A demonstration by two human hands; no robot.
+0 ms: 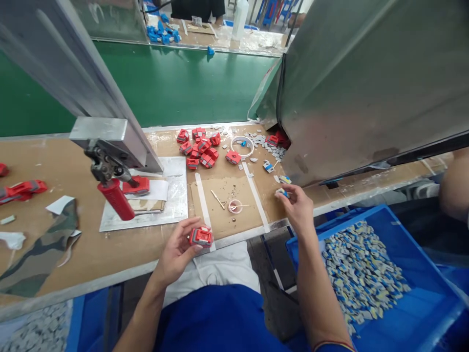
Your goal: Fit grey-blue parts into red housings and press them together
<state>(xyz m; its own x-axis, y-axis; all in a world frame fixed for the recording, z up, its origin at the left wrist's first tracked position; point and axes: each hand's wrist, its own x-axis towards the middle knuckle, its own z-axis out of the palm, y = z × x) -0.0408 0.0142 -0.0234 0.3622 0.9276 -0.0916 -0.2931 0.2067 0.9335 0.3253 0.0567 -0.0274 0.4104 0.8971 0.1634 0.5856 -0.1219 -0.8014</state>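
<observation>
Near the bench's front edge, my left hand (179,252) is closed round a red plastic toy-like part (201,236) with grey trim and a recess in its upper face. Farther right, my right hand (299,208) pinches a small blue, grey and yellow plastic piece (283,192); the fingers partly cover it. Just beyond those fingers lie similar small pieces (268,166). Between my hands, a cardboard sheet (205,188) bears a small round dish (235,207) with a thin stick across it, and a pale stick-like tool (218,199).
A toggle clamp with a red handle (116,200) stands at left over a metal plate (179,181). Several red parts (203,145) are heaped behind the cardboard. A blue bin (414,264) of small pieces sits at right. Beyond runs a green conveyor belt (190,88); a metal housing (366,93) rises at right.
</observation>
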